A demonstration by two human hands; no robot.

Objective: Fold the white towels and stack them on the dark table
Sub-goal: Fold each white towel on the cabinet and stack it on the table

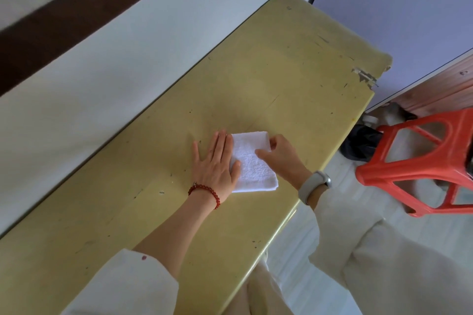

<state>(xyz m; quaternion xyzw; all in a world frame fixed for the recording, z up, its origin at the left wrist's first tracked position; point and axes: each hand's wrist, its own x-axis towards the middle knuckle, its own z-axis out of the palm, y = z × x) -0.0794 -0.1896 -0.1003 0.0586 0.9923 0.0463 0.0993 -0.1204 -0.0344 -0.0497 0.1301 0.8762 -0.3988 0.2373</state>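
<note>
I have one towel folded small on the yellow table. My left hand presses it flat, fingers spread; my right hand seems to pinch its far corner. No stack or dark table in view, so most remains.

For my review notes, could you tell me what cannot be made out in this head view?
- Left edge of the white towel: covered by the flat left hand.
- Towel's fold layers: too small to count.
- Right hand fingertips: curled at the towel's far corner, grip unclear.
- Dark heap beside the red stool: partly behind the table.
</note>
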